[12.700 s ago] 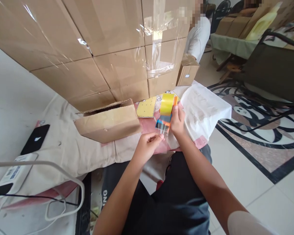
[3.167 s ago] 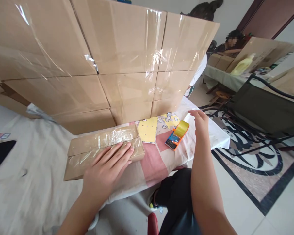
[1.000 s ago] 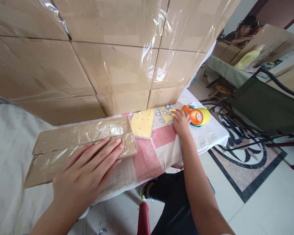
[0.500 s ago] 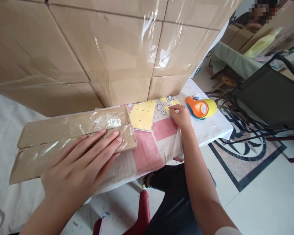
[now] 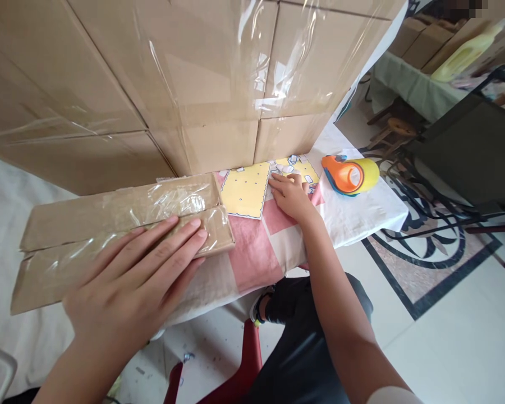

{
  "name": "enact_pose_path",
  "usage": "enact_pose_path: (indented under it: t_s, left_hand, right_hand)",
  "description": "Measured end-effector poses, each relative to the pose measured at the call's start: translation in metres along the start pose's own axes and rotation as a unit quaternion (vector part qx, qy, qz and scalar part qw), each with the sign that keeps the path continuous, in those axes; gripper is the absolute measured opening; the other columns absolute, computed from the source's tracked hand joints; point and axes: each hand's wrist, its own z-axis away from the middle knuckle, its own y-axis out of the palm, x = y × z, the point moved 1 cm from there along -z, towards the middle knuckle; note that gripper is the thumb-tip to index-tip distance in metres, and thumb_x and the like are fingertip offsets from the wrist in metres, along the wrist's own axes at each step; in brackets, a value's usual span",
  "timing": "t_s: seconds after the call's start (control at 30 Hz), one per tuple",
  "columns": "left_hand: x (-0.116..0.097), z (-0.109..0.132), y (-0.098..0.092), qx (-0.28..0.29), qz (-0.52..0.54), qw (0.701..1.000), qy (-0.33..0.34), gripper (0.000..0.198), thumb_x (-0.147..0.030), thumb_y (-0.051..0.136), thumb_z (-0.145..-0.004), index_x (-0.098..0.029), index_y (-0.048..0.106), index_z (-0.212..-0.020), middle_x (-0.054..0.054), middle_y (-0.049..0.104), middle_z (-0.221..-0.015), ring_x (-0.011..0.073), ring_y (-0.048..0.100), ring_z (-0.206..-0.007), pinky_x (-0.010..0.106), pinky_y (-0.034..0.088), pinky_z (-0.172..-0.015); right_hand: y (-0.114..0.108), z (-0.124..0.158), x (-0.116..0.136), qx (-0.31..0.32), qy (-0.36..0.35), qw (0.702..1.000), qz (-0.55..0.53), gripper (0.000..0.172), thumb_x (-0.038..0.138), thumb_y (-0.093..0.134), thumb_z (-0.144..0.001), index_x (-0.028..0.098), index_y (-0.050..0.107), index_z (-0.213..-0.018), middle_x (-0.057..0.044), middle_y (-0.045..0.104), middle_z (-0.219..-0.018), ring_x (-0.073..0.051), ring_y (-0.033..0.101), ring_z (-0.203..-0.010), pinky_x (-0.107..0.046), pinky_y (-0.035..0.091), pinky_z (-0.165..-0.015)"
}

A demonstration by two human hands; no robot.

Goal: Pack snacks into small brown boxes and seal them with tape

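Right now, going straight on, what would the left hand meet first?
Past the brown cardboard box, the left hand would probably meet the yellow scalloped sheet, or pass above it; depth is unclear.

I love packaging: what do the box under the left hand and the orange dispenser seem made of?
Box: matt brown cardboard, judging by its plain folded flaps. Clear tape: glossy, probably plastic film, given the wrinkles and glare. Orange dispenser: probably smooth plastic, from its even, bright colour.

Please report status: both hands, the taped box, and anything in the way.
Left hand flat on taped box, closed. Right hand at small white pieces; grip unclear. Tape dispenser to its right, untouched. Stacked boxes close behind.
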Motion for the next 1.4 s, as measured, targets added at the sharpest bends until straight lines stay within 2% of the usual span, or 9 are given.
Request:
enact_pose_path:
  t_s: [0.17, 0.33, 0.53, 0.73, 1.0, 1.1, 1.2, 1.33, 1.4]
  left_hand:
    - [0.004, -0.001, 0.000, 0.004, -0.017, 0.999, 0.036, 0.056, -0.021, 0.081, -0.080, -0.019, 0.066, -0.133, -0.001, 0.071, -0.130, 0.0260, 0.069, -0.120, 0.036, 0.047, -0.112]
    - [0.004, -0.001, -0.002, 0.025, -0.003, 0.999, 0.026, 0.056, -0.020, 0.080, -0.080, -0.020, 0.065, -0.135, 0.001, 0.070, -0.131, 0.0271, 0.068, -0.122, 0.037, 0.050, -0.107]
    - [0.010, 0.001, -0.006, 0.027, 0.043, 0.999, 0.014, 0.052, -0.014, 0.081, -0.077, -0.023, 0.069, -0.127, 0.001, 0.073, -0.127, 0.0283, 0.070, -0.117, 0.040, 0.057, -0.095]
    - [0.017, 0.003, -0.004, -0.011, 0.114, 0.993, 0.037, 0.049, -0.012, 0.070, -0.080, -0.020, 0.070, -0.129, 0.001, 0.073, -0.127, 0.0307, 0.073, -0.109, 0.047, 0.063, -0.090]
    - [0.009, -0.010, 0.005, -0.011, 0.081, 0.996, 0.021, 0.038, -0.012, 0.068, -0.088, -0.021, 0.069, -0.125, -0.006, 0.074, -0.124, 0.0238, 0.072, -0.110, 0.042, 0.063, -0.095]
    - [0.005, -0.013, 0.001, 0.034, 0.061, 0.997, 0.015, 0.029, -0.018, 0.059, -0.096, -0.015, 0.067, -0.124, -0.006, 0.069, -0.134, 0.0242, 0.069, -0.116, 0.047, 0.061, -0.097]
    - [0.010, -0.013, -0.005, 0.098, -0.001, 0.995, 0.012, 0.033, -0.028, 0.041, -0.104, -0.011, 0.066, -0.116, -0.008, 0.049, -0.153, 0.0272, 0.065, -0.119, 0.052, 0.059, -0.092]
    - [0.016, -0.010, -0.006, 0.221, -0.063, 0.969, 0.096, 0.044, -0.027, 0.027, -0.106, -0.008, 0.067, -0.108, -0.004, 0.025, -0.162, 0.0337, 0.053, -0.132, 0.054, 0.055, -0.094]
    - [0.012, -0.011, -0.005, 0.204, -0.070, 0.973, 0.084, 0.047, -0.024, 0.024, -0.106, -0.007, 0.069, -0.104, -0.004, 0.026, -0.162, 0.0341, 0.050, -0.135, 0.054, 0.055, -0.097]
  right_hand:
    - [-0.002, -0.009, -0.007, -0.141, 0.038, 0.988, -0.055, 0.035, 0.025, 0.051, -0.091, 0.020, 0.072, -0.119, -0.012, 0.071, -0.125, -0.032, 0.056, -0.118, -0.052, 0.040, -0.104]
    - [-0.007, -0.010, -0.016, -0.245, 0.008, 0.930, -0.275, 0.026, 0.025, 0.058, -0.090, 0.021, 0.065, -0.115, -0.002, 0.070, -0.086, -0.017, 0.066, -0.081, -0.033, 0.053, -0.080]
    - [-0.005, 0.013, 0.026, -0.120, -0.080, 0.835, -0.531, 0.029, 0.027, 0.077, -0.083, 0.024, 0.066, -0.110, 0.003, 0.069, -0.082, -0.013, 0.068, -0.078, -0.028, 0.056, -0.074]
    - [0.016, 0.045, 0.071, 0.047, -0.113, 0.755, -0.644, 0.038, 0.028, 0.084, -0.076, 0.019, 0.069, -0.110, 0.004, 0.070, -0.081, -0.013, 0.070, -0.086, -0.028, 0.057, -0.082]
    - [0.034, 0.059, 0.084, 0.034, -0.119, 0.746, -0.654, 0.032, 0.018, 0.074, -0.082, 0.019, 0.063, -0.112, 0.006, 0.067, -0.084, -0.010, 0.065, -0.082, -0.026, 0.054, -0.080]
    - [0.030, 0.059, 0.088, 0.022, -0.122, 0.749, -0.651, 0.028, 0.017, 0.072, -0.083, 0.019, 0.062, -0.109, 0.006, 0.064, -0.083, -0.009, 0.063, -0.080, -0.023, 0.052, -0.076]
    - [0.029, 0.060, 0.091, 0.019, -0.125, 0.754, -0.645, 0.026, 0.015, 0.070, -0.084, 0.019, 0.061, -0.109, 0.006, 0.062, -0.083, -0.009, 0.061, -0.079, -0.022, 0.051, -0.074]
    - [0.033, 0.057, 0.088, 0.009, -0.102, 0.785, -0.611, 0.032, 0.020, 0.072, -0.084, 0.020, 0.058, -0.112, 0.005, 0.061, -0.087, -0.009, 0.061, -0.080, -0.023, 0.052, -0.074]
    - [0.034, 0.054, 0.083, -0.028, -0.068, 0.813, -0.578, 0.038, 0.027, 0.079, -0.079, 0.020, 0.059, -0.110, 0.003, 0.062, -0.093, -0.010, 0.061, -0.083, -0.023, 0.052, -0.073]
